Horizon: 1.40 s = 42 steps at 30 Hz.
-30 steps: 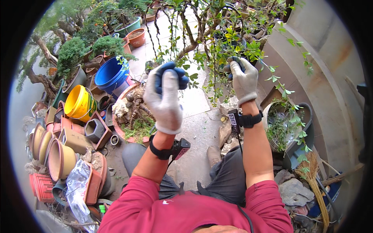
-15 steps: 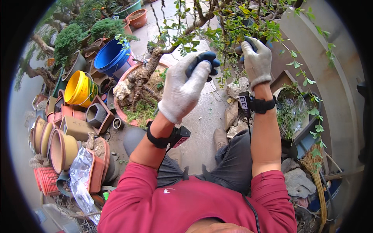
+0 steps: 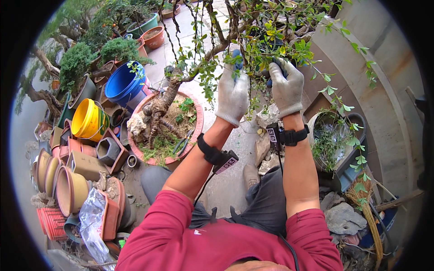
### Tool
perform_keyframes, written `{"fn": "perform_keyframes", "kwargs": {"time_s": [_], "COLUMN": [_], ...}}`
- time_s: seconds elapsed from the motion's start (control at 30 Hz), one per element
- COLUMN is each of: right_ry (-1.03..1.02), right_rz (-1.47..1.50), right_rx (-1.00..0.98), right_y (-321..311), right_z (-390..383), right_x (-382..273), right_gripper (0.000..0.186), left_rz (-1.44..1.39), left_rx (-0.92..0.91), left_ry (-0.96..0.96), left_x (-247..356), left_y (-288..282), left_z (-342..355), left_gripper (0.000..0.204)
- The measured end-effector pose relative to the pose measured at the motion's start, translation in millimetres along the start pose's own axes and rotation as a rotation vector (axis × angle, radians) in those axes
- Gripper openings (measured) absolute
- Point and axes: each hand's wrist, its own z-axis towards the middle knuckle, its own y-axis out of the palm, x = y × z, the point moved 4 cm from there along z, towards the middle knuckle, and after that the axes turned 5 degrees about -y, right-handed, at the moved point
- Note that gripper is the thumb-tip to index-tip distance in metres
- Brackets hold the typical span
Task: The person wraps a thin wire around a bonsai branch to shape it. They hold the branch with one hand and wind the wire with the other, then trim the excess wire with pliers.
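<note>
A bonsai tree with a thick gnarled trunk grows in a round terracotta-coloured pot and leans right over the paving. I wear white knit gloves with blue-coated fingers. Among the small green leaves, my left hand is raised with its fingers closed on a leafy twig, tips partly covered by foliage. Just to its right, my right hand has curled fingers pinched round another leafy twig. Leaves hide the exact grip of both. A pair of shears lies on the pot's right edge.
Stacked empty pots, a yellow bucket and a blue bucket crowd the left. On the right are a white tub of cut greenery, rocks and a straw broom. Long leafy shoots trail down there.
My left hand has moved right and up into the leaves, its fingers now upright. My right hand has shifted slightly left and down. More of the pot and the shears shows.
</note>
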Motion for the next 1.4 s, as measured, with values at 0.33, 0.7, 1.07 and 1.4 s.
{"fn": "perform_keyframes", "kwargs": {"time_s": [0.33,0.7,1.07,1.4], "right_ry": [-0.042,-0.073,0.016,0.272], "right_rz": [-0.152,-0.236,-0.198,-0.117], "right_rx": [-0.067,0.034,-0.004,-0.141], "right_y": [-1,5,7,15], "right_z": [-4,7,-5,-25], "right_x": [-16,-14,10,40], "right_gripper": [0.013,0.013,0.016,0.018], "left_rz": [-0.092,-0.089,0.318,0.549], "left_rx": [-0.015,0.012,0.055,0.231], "left_ry": [-0.002,0.190,0.388,0.433], "left_x": [-23,-31,-21,-14], "left_y": [-3,14,9,13], "left_z": [42,68,67,68], "left_gripper": [0.038,0.046,0.040,0.035]}}
